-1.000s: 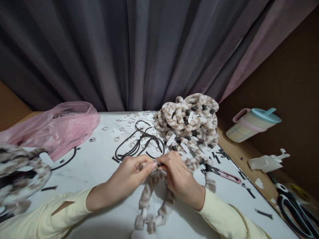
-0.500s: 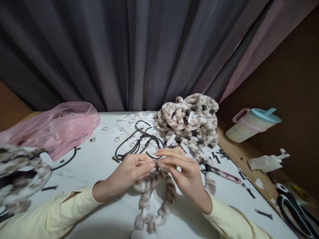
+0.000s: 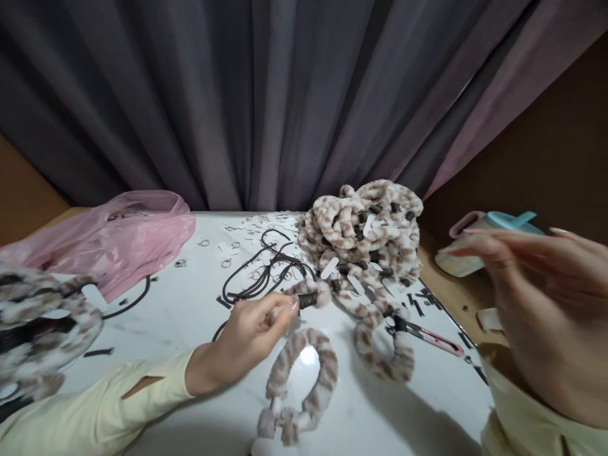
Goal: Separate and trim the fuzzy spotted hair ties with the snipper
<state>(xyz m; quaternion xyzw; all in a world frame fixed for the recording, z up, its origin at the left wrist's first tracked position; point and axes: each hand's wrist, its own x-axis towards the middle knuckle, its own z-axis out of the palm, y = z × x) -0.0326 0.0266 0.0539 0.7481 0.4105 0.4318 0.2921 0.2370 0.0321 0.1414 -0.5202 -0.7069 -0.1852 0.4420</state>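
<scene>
My left hand (image 3: 247, 332) rests on the white table (image 3: 180, 316) and pinches one end of a fuzzy leopard-print headband (image 3: 304, 373) near its dark brown wrapped section (image 3: 307, 299). The band's loop lies on the table in front of that hand. My right hand (image 3: 536, 310) is raised close to the camera at the right, fingers stretched out and loosely apart, nothing visible in them. A heap of the same fuzzy headbands (image 3: 365, 234) sits just behind.
Black bare bands (image 3: 261, 272) and small rings lie at the table's middle back. A pink plastic bag (image 3: 109, 237) is at left, more fuzzy bands (image 3: 42, 323) at far left. Pink-handled snips (image 3: 427, 335) lie at right. A lidded cup (image 3: 475, 244) stands beyond the table edge.
My right hand has let go of the headband and lifted up and to the right, close to the camera. The left hand still pinches the band's end.
</scene>
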